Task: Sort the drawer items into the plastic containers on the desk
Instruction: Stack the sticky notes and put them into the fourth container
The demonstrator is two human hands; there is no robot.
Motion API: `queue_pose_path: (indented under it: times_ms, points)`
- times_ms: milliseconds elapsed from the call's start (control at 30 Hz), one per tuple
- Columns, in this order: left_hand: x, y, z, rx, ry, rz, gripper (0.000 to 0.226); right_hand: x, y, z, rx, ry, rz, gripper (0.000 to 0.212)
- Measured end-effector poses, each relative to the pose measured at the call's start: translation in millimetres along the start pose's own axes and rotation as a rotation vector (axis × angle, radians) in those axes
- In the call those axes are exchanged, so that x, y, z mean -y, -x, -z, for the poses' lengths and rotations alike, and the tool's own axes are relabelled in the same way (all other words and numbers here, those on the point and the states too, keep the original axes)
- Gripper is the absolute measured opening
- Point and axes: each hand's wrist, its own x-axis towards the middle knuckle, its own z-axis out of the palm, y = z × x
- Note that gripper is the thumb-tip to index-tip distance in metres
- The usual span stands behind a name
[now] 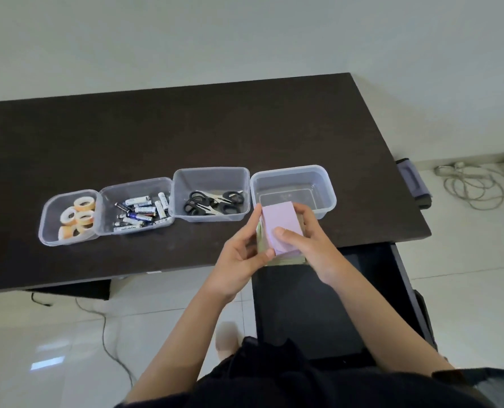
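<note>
A stack of sticky-note pads (280, 223), pale purple on top with greenish pads beneath, is held above the desk's front edge. My left hand (242, 257) grips its left side and my right hand (309, 240) grips its right side, thumb on top. Just beyond the stack stands a plastic container (328, 189) with nothing in it. Left of it, three more containers hold scissors (212, 203), batteries (140, 212) and tape rolls (77, 217). The dark drawer (318, 307) is pulled out below my hands.
The dark desk (186, 134) stretches back to a white wall. A dark handle-like part (414, 181) juts out at the desk's right edge. Coiled white cable (474, 184) lies on the floor at right, and another cable (109, 343) trails on the tiles at left.
</note>
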Motion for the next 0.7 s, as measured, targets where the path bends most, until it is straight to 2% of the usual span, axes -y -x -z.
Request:
queue_pose_path:
  times_ms: [200, 300, 367, 467, 700]
  points:
    - [-28.0, -44.2, 12.6, 0.075, -0.158, -0.029, 0.071, 31.3, -39.1, 1.9, -0.141, -0.053, 0.013, 0.055]
    - [-34.2, -65.6, 23.4, -0.066, -0.350, 0.016, 0.071, 44.9, -62.4, 7.7, -0.196, -0.010, 0.035, 0.049]
    - [-29.4, -80.2, 36.8, -0.170, -0.501, 0.057, 0.067, 50.2, -76.8, 12.3, -0.217, 0.067, 0.042, 0.048]
    - [-18.7, -97.4, 51.9, -0.171, -0.647, 0.139, 0.059, 50.1, -95.8, 16.0, -0.233, 0.282, 0.030, 0.044]
    - [0.0, -112.3, 55.1, -0.182, -0.729, 0.197, 0.050, 27.4, -126.7, 13.8, -0.102, 0.570, -0.185, 0.051]
